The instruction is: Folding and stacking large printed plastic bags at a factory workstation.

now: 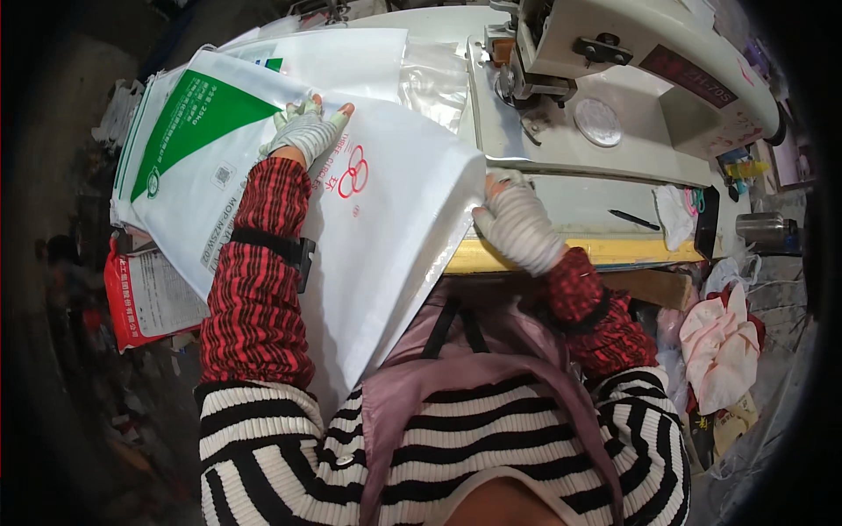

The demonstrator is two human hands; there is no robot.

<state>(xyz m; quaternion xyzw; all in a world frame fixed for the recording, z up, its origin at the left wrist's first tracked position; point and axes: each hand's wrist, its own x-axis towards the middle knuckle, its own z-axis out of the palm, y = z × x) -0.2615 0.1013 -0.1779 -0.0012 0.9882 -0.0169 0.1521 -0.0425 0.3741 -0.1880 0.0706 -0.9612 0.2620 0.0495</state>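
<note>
Counter (561,206), pale-topped, yellow strip along its near edge; carries everything listed below.

Sewing machine (653,83), white, at the far right; its head overhangs the bed, bounding movement on that side.

Sack (412,228), white, green panel and red emblem; set aslant on the counter's left part, over other white sacks (351,53), its lower end hanging past the near edge towards the lap. Judged light, limp and rather slippery, tough rather than fragile, apt to slide or crease; best held by the folded right edge and steadied flat from above.

Left hand (307,131), gloved, fingertips bare: grip spread, palm down upon the sack's upper part.

Right hand (517,219), gloved likewise: grip at the sack's right edge, fingertips touching; whether it pinches, cannot tell.

White cloth (674,217), crumpled, at the counter's right end.

Pen (633,219), dark; room for sideways movement lies between it and the right hand.
</note>
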